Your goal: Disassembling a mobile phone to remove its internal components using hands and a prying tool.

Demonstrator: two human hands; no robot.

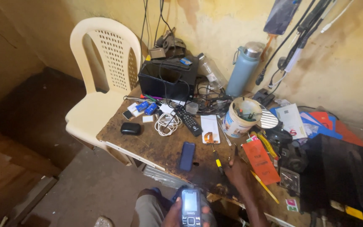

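My left hand [177, 213] grips a small grey keypad phone [190, 207] low in the view, over my lap, its screen facing up. My right hand [238, 171] rests on the worn wooden table [156, 145], fingers spread and holding nothing. Its fingertips lie just right of a screwdriver with a yellow and black handle [217, 160]. A dark blue phone [187, 156] lies flat on the table to the left of that screwdriver. An orange card [260, 161] lies right of my right hand.
A cream plastic chair [101, 90] stands left of the table. At the back sit a black box [167, 80], a grey-blue flask [243, 69], a white tub of tools [241, 117], a remote [188, 120], coiled white cable [167, 124] and a black case [130, 128]. Cables hang on the wall.
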